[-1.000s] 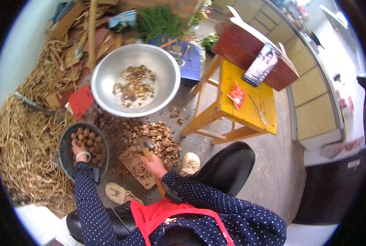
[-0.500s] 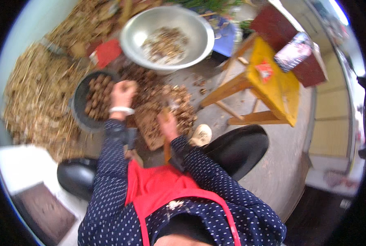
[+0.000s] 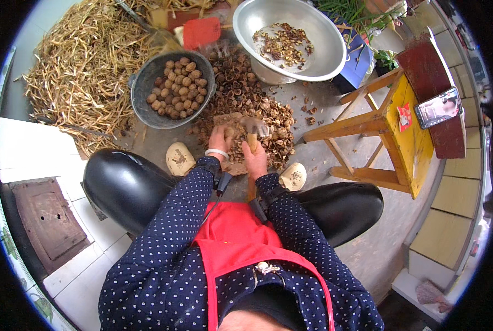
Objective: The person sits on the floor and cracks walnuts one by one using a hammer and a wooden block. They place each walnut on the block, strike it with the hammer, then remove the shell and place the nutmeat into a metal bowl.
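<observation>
My right hand (image 3: 254,158) is closed round the wooden handle of a hammer (image 3: 252,141), whose metal head is blurred over the pile of broken shells. Beside it, my left hand (image 3: 219,139), with a white bangle at the wrist, pinches a walnut (image 3: 231,131), partly blurred, at a wooden block (image 3: 236,167). Cracked walnut shells (image 3: 246,88) heap around and beyond the block. Left of the heap, a dark bucket (image 3: 137,106) holds many whole walnuts (image 3: 179,88). A large silver basin (image 3: 323,34) behind the heap has walnut pieces (image 3: 285,47) in its bottom.
At right stands a yellow wooden stool (image 3: 417,140) with a phone (image 3: 439,108) and a small red packet (image 3: 404,117). Straw (image 3: 86,71) is piled at far left. A red-bladed tool (image 3: 201,33) lies behind the bucket. Plants (image 3: 362,16) and a blue bag (image 3: 356,60) stand behind the basin.
My left hand has moved right from the bucket's edge to the block, beside the hammer. My right hand still grips the hammer. The whole view has shifted, so the surroundings sit further right.
</observation>
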Demonstrator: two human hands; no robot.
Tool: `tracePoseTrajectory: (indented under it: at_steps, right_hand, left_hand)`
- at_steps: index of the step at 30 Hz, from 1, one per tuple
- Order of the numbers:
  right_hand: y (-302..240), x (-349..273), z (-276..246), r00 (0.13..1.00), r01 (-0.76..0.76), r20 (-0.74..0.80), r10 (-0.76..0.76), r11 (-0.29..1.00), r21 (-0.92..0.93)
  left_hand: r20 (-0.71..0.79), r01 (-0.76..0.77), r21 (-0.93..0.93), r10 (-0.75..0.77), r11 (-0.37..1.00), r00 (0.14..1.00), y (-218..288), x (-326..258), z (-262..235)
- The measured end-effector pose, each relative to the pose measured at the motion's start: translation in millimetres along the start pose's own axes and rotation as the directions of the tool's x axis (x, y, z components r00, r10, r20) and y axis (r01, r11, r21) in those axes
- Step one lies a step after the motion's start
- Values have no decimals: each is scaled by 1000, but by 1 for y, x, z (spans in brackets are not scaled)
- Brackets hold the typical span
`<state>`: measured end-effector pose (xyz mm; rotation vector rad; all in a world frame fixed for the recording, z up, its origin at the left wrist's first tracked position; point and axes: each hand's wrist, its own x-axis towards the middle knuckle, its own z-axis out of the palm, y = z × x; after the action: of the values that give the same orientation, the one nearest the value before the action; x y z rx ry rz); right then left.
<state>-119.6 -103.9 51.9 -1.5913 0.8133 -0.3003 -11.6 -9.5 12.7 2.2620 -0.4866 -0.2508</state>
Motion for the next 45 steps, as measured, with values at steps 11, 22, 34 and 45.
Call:
tracePoseTrajectory:
  at_steps: [11,22,34,45]
  right_hand:
    - [-14,-3,12,997,74,13,-73,974,-214]
    - [-2,-3,11,999,11,46,9,916,-401]
    - [-11,-3,11,995,102,26,-99,940,-326]
    - [-13,-14,15,996,66,82,-33,894,-443]
  left_hand:
    - [88,247,28,-248,969,965,-7,6,2]
    - [47,219,-21,-217,976,975,-16,9,9]
    - [63,56,-55,-53,997,997,-10,0,11]
    - [-53,97,-130,-104,987,993,-13,3,17]
